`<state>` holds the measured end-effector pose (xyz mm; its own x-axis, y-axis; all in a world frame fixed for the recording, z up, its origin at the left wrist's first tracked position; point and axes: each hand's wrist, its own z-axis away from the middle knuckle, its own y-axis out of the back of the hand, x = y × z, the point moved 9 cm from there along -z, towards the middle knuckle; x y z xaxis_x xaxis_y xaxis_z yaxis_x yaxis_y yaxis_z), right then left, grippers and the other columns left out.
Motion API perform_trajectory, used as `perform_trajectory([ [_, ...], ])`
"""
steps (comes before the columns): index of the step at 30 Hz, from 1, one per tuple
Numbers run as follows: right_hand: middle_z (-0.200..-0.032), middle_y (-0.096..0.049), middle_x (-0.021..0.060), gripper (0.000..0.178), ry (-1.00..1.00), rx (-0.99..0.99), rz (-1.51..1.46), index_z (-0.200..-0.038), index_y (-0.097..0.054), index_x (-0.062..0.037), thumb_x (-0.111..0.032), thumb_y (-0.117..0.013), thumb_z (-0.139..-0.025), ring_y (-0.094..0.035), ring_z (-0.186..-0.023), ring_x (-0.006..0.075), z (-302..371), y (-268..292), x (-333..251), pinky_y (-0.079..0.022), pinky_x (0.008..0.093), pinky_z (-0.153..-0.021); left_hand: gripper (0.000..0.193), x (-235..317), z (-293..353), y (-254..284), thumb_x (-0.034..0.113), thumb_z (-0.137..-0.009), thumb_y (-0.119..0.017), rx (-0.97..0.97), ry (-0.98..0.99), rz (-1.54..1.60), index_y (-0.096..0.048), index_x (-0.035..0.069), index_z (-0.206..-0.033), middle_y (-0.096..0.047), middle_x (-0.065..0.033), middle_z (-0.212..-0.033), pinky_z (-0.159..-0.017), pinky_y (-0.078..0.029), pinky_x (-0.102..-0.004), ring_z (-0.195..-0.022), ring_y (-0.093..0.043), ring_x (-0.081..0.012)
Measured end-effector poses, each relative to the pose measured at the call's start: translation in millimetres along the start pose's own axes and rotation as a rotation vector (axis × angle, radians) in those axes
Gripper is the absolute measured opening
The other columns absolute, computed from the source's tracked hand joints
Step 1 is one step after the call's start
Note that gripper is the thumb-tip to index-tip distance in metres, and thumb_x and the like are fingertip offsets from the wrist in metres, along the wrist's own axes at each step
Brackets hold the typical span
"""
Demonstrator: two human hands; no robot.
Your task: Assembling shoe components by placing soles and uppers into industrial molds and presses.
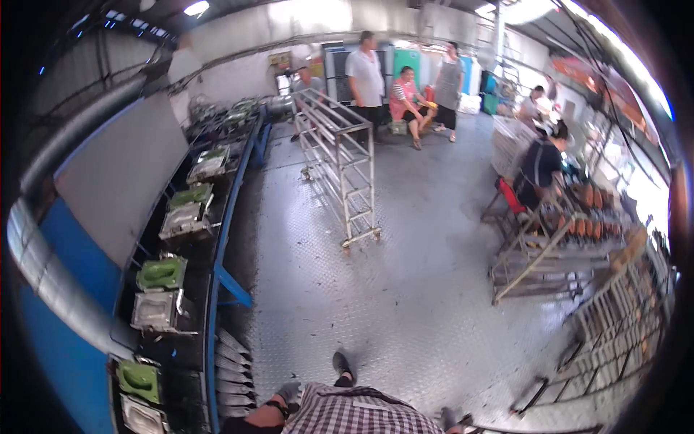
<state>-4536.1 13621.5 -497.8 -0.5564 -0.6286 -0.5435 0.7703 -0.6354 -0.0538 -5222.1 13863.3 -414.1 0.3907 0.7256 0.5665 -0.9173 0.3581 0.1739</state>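
Note:
My left hand (289, 393), in what looks like a grey glove, hangs low beside my checked apron (354, 412). It is small and blurred, so its fingers do not show clearly. At the lower edge, only a bit of my right hand (450, 418) appears, also grey, close to a dark metal bar. Whether it touches the bar I cannot make out. To my left, open hinged metal moulds with green insides stand in a row on a dark bench line; the nearest is a green mould half (139, 381) above its silver half (142, 416).
A tall metal frame rack (358, 173) on casters stands mid-floor. Slatted racks (622, 318) line the right, near a seated worker (542, 170) at a shoe-laden stand (585, 224). Several people are at the back. The bench's blue rail (230, 224) has a brace jutting out.

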Motion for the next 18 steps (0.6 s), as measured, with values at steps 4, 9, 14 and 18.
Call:
perform_trajectory([
  [4, -0.092, -0.070, 0.0118, 0.029, 0.073, 0.065, 0.498, -0.105, -0.067, -0.0088, -0.030, -0.048, -0.099, -0.067, -0.087, 0.0341, 7.3, -93.0, -74.9, -0.052, 0.0540, -0.076, 0.043, 75.1, -81.5, 17.3, 0.033, -0.106, -0.048, -0.123, -0.009, -0.093, -0.050, 0.006, -0.140, -0.061, -0.0183, -0.140, -0.073, -0.054, -0.0527, -0.111, -0.066, -0.0371],
  [9, -0.091, -0.071, 0.0100, 0.030, 0.245, -0.061, 0.842, -0.104, -0.070, -0.0047, -0.027, -0.051, -0.098, -0.068, -0.086, 0.0300, -2.1, -245.8, -141.8, -0.054, 0.0464, -0.076, 0.049, 183.8, -156.2, 82.5, 0.041, -0.096, -0.066, 0.081, -0.210, 0.294, -0.067, 0.003, -0.128, -0.072, -0.0177, -0.120, -0.087, -0.054, -0.0437, -0.110, -0.068, -0.0337],
  [14, -0.090, -0.073, 0.0083, 0.032, 0.481, -0.026, 1.156, -0.104, -0.073, -0.0006, -0.025, -0.054, -0.098, -0.069, -0.086, 0.0260, -27.2, -292.1, -165.7, -0.055, 0.0389, -0.077, 0.057, 333.3, -68.8, 21.9, 0.038, -0.098, -0.065, -0.521, -0.241, -0.174, -0.059, 0.000, -0.140, -0.055, -0.0174, -0.150, -0.112, -0.040, -0.0368, -0.139, -0.050, -0.0295],
  [18, -0.085, -0.069, 0.0014, 0.030, 0.338, -0.104, 0.501, -0.109, -0.074, 0.0004, -0.022, -0.058, -0.097, -0.064, -0.078, 0.0160, -42.1, -339.6, -217.2, -0.053, 0.0319, -0.072, 0.048, 391.8, -2.8, -31.4, 0.025, -0.097, -0.062, -1.008, -0.714, -0.290, -0.062, 0.002, -0.139, -0.064, -0.0133, -0.142, -0.108, -0.046, -0.0363, -0.126, -0.061, -0.0209],
])
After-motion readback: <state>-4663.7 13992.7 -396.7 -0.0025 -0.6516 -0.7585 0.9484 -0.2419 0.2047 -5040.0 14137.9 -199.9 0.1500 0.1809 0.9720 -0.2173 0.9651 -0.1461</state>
